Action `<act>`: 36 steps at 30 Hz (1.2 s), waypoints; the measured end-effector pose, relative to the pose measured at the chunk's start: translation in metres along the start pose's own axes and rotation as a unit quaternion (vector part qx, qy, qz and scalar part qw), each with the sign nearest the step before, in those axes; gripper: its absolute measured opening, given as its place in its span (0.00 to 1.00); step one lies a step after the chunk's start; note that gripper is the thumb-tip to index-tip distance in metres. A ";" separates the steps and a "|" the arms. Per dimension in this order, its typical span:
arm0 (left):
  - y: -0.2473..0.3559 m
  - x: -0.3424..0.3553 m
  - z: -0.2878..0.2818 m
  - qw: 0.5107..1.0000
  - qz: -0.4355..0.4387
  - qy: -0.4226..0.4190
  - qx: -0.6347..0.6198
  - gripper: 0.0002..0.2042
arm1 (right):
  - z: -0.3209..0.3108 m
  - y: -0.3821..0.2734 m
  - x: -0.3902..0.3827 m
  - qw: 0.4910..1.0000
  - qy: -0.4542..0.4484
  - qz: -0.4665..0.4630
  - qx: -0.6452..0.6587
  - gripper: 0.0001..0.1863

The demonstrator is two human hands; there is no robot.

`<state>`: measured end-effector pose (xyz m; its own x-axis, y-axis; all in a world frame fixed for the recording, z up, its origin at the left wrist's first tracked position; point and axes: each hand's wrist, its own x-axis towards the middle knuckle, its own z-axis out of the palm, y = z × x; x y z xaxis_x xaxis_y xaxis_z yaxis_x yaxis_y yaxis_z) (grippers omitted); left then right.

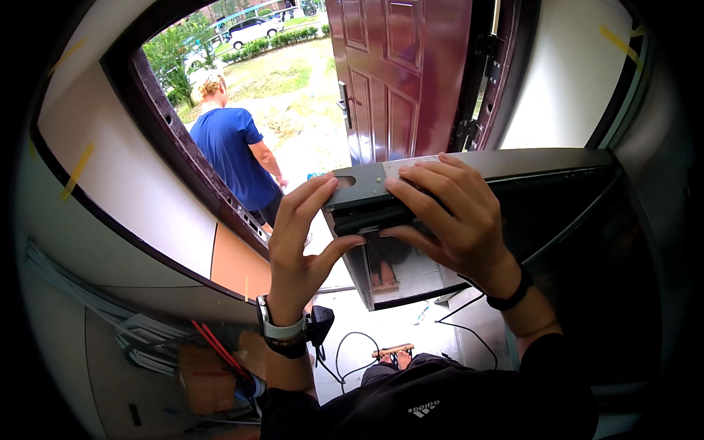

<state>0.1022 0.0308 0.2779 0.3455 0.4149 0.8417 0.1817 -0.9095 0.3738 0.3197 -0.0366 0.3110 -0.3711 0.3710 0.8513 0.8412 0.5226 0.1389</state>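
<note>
- At mid-frame, the left hand is clamped on the end of a grey bar, fingertips by its slot, thumb lower on the front.
- Just right of centre, the right hand grips the same bar, fingers slightly apart on top, thumb beneath.
- Below the bar, centre: glass.
- Left wrist: a watch; right wrist: a black band.
- Upper centre: a maroon door, open.
- Upper left: a person in blue, facing away.
- Lower centre: a black cable.
- Lower left: a cardboard box.
</note>
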 end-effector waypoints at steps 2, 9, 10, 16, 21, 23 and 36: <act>-0.002 -0.002 -0.005 1.000 -0.018 -0.014 -0.018 0.37 | 0.005 -0.001 0.000 1.000 0.013 0.010 -0.001 0.26; -0.006 -0.010 0.003 0.999 0.022 -0.016 0.018 0.40 | 0.014 0.001 -0.001 0.999 0.042 -0.004 -0.034 0.26; -0.009 -0.012 0.008 1.000 0.013 -0.005 0.011 0.39 | 0.014 0.000 0.000 0.998 0.042 -0.004 -0.041 0.26; -0.009 -0.017 0.008 0.994 -0.031 -0.007 -0.100 0.32 | 0.014 -0.010 0.004 0.999 0.032 -0.011 -0.038 0.26; -0.008 -0.017 0.014 0.964 -0.057 0.017 -0.260 0.30 | 0.024 -0.009 0.002 0.997 0.041 -0.025 -0.058 0.24; -0.007 -0.015 0.016 0.965 -0.064 0.024 -0.254 0.30 | 0.030 -0.008 0.002 0.994 0.063 -0.028 -0.087 0.23; -0.007 -0.012 0.038 0.953 -0.087 0.172 -0.236 0.20 | 0.038 -0.014 0.012 0.989 0.132 0.028 -0.064 0.14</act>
<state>0.1319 0.0330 0.2503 0.0121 0.6014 0.7989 -0.2536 -0.7710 0.5842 0.2885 -0.0110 0.2998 -0.2222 0.1746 0.9592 0.9065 0.3991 0.1374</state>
